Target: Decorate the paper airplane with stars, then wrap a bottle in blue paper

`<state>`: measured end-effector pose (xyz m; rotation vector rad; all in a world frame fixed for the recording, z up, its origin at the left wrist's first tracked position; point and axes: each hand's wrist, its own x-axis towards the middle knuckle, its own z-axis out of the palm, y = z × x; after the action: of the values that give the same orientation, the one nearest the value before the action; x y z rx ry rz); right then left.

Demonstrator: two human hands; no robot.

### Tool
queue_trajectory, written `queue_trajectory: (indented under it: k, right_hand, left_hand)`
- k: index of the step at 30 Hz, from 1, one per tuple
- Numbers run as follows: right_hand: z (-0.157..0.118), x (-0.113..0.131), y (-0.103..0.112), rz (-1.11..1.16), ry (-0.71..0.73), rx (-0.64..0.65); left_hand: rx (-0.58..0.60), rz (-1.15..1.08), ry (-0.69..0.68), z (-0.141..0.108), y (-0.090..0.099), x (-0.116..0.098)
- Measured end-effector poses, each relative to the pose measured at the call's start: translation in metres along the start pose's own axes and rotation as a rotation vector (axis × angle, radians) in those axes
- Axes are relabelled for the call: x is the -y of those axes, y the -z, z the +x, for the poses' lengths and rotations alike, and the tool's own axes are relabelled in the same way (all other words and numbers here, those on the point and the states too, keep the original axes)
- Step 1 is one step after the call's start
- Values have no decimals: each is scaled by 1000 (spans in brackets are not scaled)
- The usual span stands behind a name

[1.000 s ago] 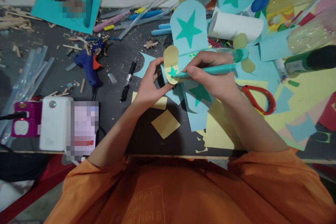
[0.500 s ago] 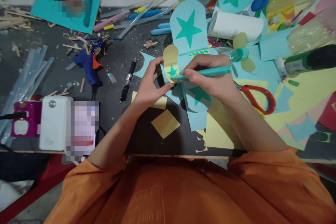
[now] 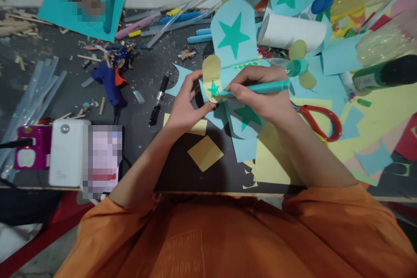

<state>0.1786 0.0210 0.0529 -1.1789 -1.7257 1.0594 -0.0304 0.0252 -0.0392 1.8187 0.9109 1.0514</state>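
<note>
A light-blue paper model plane [image 3: 224, 63] lies under my hands, its rounded wings marked with green stars. My left hand [image 3: 189, 106] curls around its tail end, thumb and fingers on either side of a yellow paper tail piece [image 3: 211, 67]. My right hand [image 3: 265, 91] is closed on a green marker pen [image 3: 267, 87]. The marker's tip touches the lower edge of a small green star on the yellow piece. Past my right hand, a clear bottle neck with a green cap [image 3: 300, 67] and yellow propeller blades forms the plane's front.
Red-handled scissors [image 3: 325, 121] lie right of my right wrist. A black pen [image 3: 159, 100] and a blue glue gun [image 3: 112, 84] lie to the left. Near the front edge are a yellow paper square [image 3: 205, 153] and a white power bank [image 3: 66, 152]. A white paper tube [image 3: 293, 31] lies behind.
The marker tip has shifted very slightly right along the small star, with my right hand moving along. My left hand and the model plane hold their place.
</note>
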Motion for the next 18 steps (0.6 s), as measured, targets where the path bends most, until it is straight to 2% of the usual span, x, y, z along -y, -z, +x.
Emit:
queue_trajectory:
  k: [10,18]
  right_hand:
    - [1,2,1,-31,50,-24]
    - [5,-1,1,44,71,-153]
  left_hand:
    - [-6,10,-30,0,0,1]
    - [-3,21,8,1,-1,-4]
